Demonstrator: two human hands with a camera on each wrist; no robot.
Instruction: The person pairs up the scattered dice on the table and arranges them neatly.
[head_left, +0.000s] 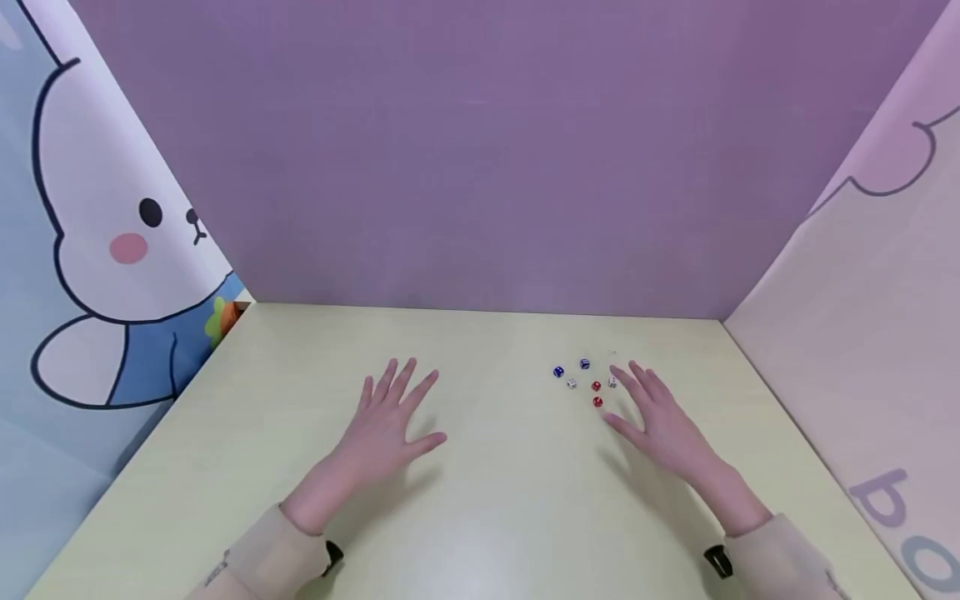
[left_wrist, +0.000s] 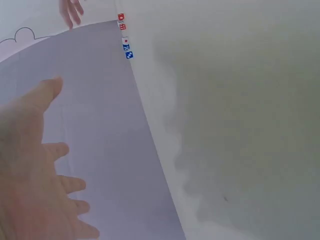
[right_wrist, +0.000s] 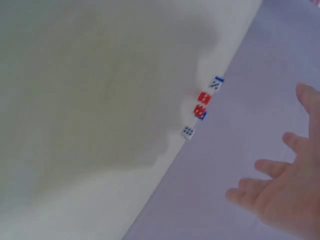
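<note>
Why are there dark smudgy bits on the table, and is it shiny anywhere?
Head view: the hands cast soft shadows on the table, with a pale glare at its near middle; left wrist view: a big, fuzzy-edged shadow; right wrist view: another, its edge near the dice.

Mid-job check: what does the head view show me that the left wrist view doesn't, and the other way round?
Only the head view: the rabbit picture at left, the lettering at right, both sleeves, and the back of the left hand.

Only the left wrist view: that hand's palm side, and a small dark speck on the table that I can't make out from the head.

Both: the left hand, the right hand (partly cut off from the left wrist), red, white and blue dice, the table and the purple panel.
</note>
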